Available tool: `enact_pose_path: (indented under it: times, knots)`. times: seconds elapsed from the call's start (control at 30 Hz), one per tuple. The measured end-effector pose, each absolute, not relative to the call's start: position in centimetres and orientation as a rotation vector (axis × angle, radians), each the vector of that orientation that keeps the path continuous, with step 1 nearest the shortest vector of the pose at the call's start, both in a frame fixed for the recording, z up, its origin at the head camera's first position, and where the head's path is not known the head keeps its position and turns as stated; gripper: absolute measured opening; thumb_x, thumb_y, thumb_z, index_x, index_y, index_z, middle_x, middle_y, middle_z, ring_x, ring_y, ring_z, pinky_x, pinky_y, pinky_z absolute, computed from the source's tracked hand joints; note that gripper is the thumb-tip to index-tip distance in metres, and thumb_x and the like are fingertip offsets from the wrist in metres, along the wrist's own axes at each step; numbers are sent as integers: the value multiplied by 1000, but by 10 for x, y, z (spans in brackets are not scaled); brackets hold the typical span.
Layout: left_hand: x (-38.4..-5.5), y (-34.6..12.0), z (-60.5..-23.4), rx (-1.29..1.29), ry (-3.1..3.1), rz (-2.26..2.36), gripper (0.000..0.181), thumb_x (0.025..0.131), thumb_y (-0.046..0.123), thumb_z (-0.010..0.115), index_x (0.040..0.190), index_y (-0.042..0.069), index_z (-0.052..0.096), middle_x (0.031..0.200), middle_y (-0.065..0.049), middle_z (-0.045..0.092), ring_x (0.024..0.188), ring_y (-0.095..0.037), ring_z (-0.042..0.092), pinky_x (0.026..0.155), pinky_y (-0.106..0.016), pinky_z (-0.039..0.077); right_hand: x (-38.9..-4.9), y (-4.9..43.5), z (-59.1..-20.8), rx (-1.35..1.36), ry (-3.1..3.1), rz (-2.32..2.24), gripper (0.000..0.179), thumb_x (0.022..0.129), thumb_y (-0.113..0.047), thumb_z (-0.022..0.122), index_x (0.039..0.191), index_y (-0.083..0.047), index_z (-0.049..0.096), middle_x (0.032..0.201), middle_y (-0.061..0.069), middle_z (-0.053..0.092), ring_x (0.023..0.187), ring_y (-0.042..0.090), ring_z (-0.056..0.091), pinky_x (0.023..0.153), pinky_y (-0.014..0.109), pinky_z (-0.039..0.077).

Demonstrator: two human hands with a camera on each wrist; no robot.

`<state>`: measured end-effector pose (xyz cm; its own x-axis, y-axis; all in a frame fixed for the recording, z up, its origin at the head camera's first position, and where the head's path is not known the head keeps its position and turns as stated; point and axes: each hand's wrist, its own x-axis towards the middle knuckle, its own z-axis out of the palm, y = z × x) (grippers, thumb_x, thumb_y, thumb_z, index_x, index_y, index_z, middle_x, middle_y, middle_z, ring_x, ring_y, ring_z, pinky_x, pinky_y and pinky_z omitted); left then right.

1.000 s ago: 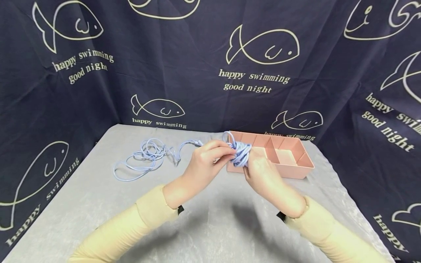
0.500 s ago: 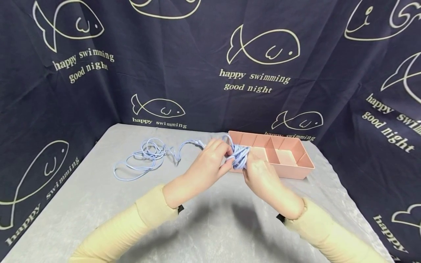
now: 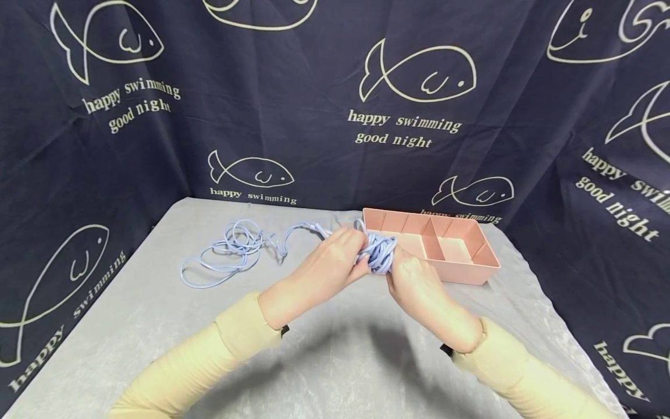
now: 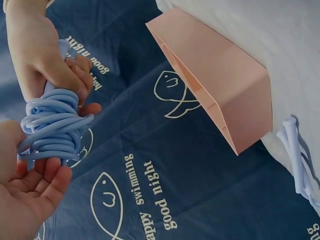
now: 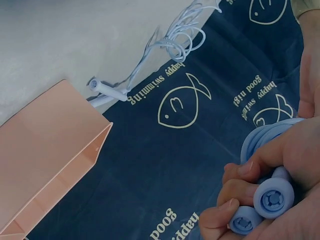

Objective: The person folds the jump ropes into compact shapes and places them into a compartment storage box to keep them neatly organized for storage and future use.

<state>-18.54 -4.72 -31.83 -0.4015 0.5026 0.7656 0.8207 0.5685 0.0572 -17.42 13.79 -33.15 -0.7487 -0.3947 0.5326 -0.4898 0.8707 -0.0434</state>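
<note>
A light blue jump rope (image 3: 379, 254) is wound into a tight bundle between the two hands, above the table. My right hand (image 3: 416, 279) grips its two handles (image 5: 274, 197), whose round ends stick out of the fist in the right wrist view. From the left, my left hand (image 3: 337, 256) holds the wound cord, with the thumb on one side and curled fingers (image 4: 52, 185) on the other. A second blue jump rope (image 3: 230, 250) lies loosely looped at the table's left. Its pair of handles (image 5: 107, 90) rests near the pink box, partly hidden by the left hand in the head view.
A pink divided box (image 3: 471, 272) stands at the back right of the grey table (image 3: 324, 361), right behind the hands. Dark blue fabric (image 3: 314, 116) with fish drawings and lettering hangs around the table's back and sides.
My left hand has gone from pinching cord at the bundle's left end to closing round that end. The bundle has shifted slightly left and down. The second jump rope and box have not moved.
</note>
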Motion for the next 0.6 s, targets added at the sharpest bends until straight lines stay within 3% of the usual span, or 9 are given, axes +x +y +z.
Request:
enact_pose_path:
  times: [0.27,0.5,0.6]
  knots:
    - [-186,-48,-319,-1070,-2040,-504,13,82,4,59,93,0,52,80,-5,54,75,-16,49,68,-23,44,-175,138,-330,614,-2503,239,10,79,0,59,85,0,51,67,14,59,56,34,60,43,45,42]
    - [-189,-48,-322,-1082,-2034,-498,5,83,2,52,88,2,50,74,-4,49,70,-15,47,61,-21,41,-175,137,-331,620,-2546,239,14,79,0,61,89,0,51,72,14,61,58,34,61,44,45,43]
    - [-188,-46,-322,-1073,-2010,-458,6,82,1,55,86,2,50,75,-4,50,71,-17,48,61,-22,42,-175,138,-332,624,-2549,248,15,79,1,61,89,0,51,73,14,61,59,35,62,45,46,44]
